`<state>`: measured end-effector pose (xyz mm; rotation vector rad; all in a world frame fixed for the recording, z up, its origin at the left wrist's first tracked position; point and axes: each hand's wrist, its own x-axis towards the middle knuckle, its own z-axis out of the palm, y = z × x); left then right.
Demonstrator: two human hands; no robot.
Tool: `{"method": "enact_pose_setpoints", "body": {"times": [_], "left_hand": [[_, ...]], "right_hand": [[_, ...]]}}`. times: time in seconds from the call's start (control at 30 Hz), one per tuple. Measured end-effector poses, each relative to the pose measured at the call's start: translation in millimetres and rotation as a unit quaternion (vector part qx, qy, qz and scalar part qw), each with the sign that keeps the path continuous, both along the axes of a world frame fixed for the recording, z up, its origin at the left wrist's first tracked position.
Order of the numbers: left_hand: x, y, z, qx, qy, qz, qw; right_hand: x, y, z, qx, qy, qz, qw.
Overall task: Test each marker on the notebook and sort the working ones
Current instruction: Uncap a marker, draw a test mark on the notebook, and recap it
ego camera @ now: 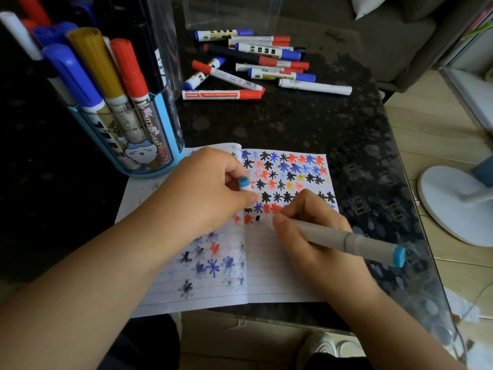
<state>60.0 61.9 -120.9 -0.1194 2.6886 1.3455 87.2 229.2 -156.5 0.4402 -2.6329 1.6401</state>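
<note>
**On the right page: marker tip set down for a test mark**

From the head view: held the grey marker [344, 240] in the right hand [312, 231], fingers clamped around the barrel near the tip, blue end cap pointing away to the right. Rested the dark tip on the notebook [266, 276], on the right page, just below the rows of coloured star marks [288, 169]. Pinched the removed cap [244, 182] in the left hand [210, 188], fingers curled around it, the hand resting on the left page and pinning the notebook to the dark table [306, 124].

Best done, probably, so: pressed lightly, drawn in short crossing strokes on bare paper, not over an old star, so that a weak line could be judged honestly. Kept the cap ready for closing at once.

Further back: lay loose markers [253, 65] in a heap; stood other markers in the blue holder [144, 145].
</note>
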Motion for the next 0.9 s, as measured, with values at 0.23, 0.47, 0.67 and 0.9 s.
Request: {"method": "enact_pose_setpoints", "body": {"times": [0.23,0.47,0.67,0.9], "left_hand": [[0,-5,-2,0.007,0.001,-0.005,1.000],[-2,-6,5,0.193,-0.016,0.050,0.980],[-1,-2,15,0.378,-0.082,0.061,0.920],[3,1,19,0.391,-0.105,-0.047,0.913]], "right_hand": [[0,1,3,-0.002,-0.030,0.002,1.000],[-5,7,19,-0.154,-0.069,-0.048,0.984],[-13,16,45,-0.274,-0.062,-0.052,0.958],[-17,16,53,-0.295,-0.078,-0.042,0.951]]}}
